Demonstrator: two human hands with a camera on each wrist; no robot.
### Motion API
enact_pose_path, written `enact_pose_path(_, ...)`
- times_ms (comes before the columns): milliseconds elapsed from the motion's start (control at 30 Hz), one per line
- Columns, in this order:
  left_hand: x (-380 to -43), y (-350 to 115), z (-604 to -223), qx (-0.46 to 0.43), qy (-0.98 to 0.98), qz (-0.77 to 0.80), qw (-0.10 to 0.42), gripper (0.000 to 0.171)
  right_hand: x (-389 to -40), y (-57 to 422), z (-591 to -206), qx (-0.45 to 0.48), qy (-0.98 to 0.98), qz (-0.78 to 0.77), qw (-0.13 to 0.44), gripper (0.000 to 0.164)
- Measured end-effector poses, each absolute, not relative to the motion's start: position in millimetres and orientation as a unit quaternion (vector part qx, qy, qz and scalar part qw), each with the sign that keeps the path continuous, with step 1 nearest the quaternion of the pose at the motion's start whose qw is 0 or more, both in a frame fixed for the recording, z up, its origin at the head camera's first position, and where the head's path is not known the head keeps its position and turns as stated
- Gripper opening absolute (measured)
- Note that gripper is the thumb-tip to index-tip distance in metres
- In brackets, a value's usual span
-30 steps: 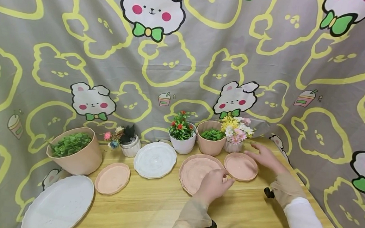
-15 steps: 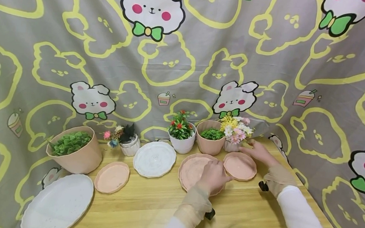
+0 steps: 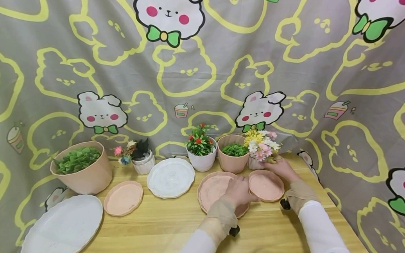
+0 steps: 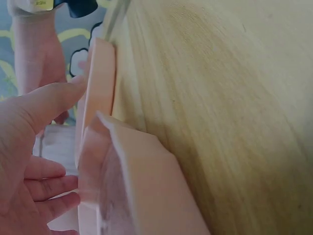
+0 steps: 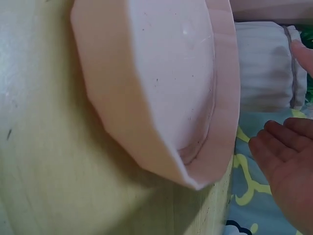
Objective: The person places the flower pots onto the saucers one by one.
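Note:
In the head view my left hand [image 3: 239,191] reaches over the larger pink saucer [image 3: 212,188]. Its thumb extends to the rim of the smaller pink saucer [image 4: 100,81] in the left wrist view, while the other fingers lie loosely behind the saucers. My right hand [image 3: 283,169] is beside a small whitish pot [image 5: 266,66] holding yellow, white and pink flowers [image 3: 262,145]. The right wrist view shows that hand's fingers extended, with the thumb at the pot's rim and the smaller saucer [image 5: 178,73] in front.
A peach pot [image 3: 233,160] and a white pot [image 3: 201,161], both planted, stand at the back. Leftward are a white saucer [image 3: 171,178], a small pink saucer [image 3: 123,198], a flower pot [image 3: 144,163], a large planted pot [image 3: 89,175] and a large white saucer [image 3: 63,224]. A patterned curtain [image 3: 192,75] hangs behind.
My right hand has moved left, closer to the flower pot. My left hand has shifted slightly, its thumb now by the smaller saucer. The pots and saucers stay where they were.

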State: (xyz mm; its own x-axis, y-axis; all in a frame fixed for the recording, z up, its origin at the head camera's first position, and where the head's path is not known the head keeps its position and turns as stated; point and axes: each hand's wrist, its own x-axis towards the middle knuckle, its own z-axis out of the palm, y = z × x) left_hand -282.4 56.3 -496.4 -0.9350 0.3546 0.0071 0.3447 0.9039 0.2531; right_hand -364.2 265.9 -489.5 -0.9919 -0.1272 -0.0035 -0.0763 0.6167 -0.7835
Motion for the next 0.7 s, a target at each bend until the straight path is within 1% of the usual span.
enact_pose_path(167, -285.3, 60.2, -496.9, 0.179, 0.978, 0.105, 0.015, 0.083, -366.9, 262.7, -490.5, -0.037, 0.873, -0.484, 0.051, 0.099)
enact_pose_path(300, -286.9, 64.3, -497.4, 0.179, 0.981, 0.079, 0.007, 0.085, -370.8, 260.8, -492.1, -0.021, 0.873, -0.482, 0.069, 0.104)
enact_pose_path(400, -287.2, 67.8, -499.5, 0.174, 0.982, 0.071, 0.007, 0.090, -373.2, 258.4, -492.9, -0.019, 0.880, -0.470, 0.066, 0.099)
enact_pose_path(500, -287.4, 70.9, -502.9, 0.166, 0.984, 0.070, 0.008, 0.095, -375.9, 255.2, -493.9, -0.026, 0.877, -0.477, 0.054, 0.089)
enact_pose_path(633, -288.3, 73.2, -506.7, 0.157, 0.985, 0.074, 0.007, 0.096, -379.8, 252.3, -494.1, -0.044, 0.870, -0.491, 0.035, 0.076)
enact_pose_path(700, -288.9, 73.3, -507.1, 0.155, 0.985, 0.077, 0.007, 0.096, -382.2, 252.0, -494.0, -0.048, 0.867, -0.494, 0.036, 0.073)
